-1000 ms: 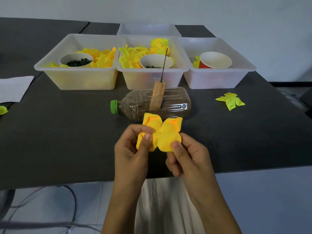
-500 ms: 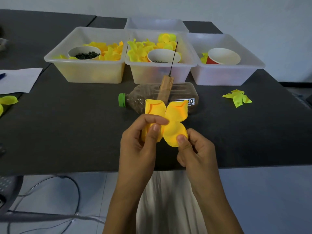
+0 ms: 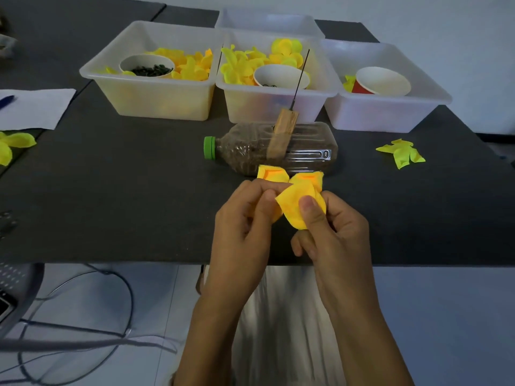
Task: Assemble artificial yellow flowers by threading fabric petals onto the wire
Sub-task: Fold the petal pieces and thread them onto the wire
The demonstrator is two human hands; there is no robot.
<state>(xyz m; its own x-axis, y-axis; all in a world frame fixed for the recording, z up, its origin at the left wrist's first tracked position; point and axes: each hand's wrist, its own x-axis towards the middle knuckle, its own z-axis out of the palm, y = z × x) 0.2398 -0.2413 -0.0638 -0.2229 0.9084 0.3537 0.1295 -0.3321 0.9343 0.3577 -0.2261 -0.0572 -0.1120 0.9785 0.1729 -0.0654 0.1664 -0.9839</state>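
Pinching petal [image 3: 299, 203] between left hand [image 3: 245, 221] and right hand [image 3: 331, 232], now lower-centre, folding tighter; not yet reaching wire [image 3: 301, 73].

left hand [image 3: 245, 227] and right hand [image 3: 331, 232] raised together, fingers curled, thumbs pinching

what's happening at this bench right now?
A person is making fabric flowers. Both hands hold one yellow petal piece above the table's near edge: the left hand pinches its left side, the right hand its lower lobe. It is not yet on the wire, which stands bare from a wooden block on a bottle lying on its side. Bins of petals and cups sit behind.
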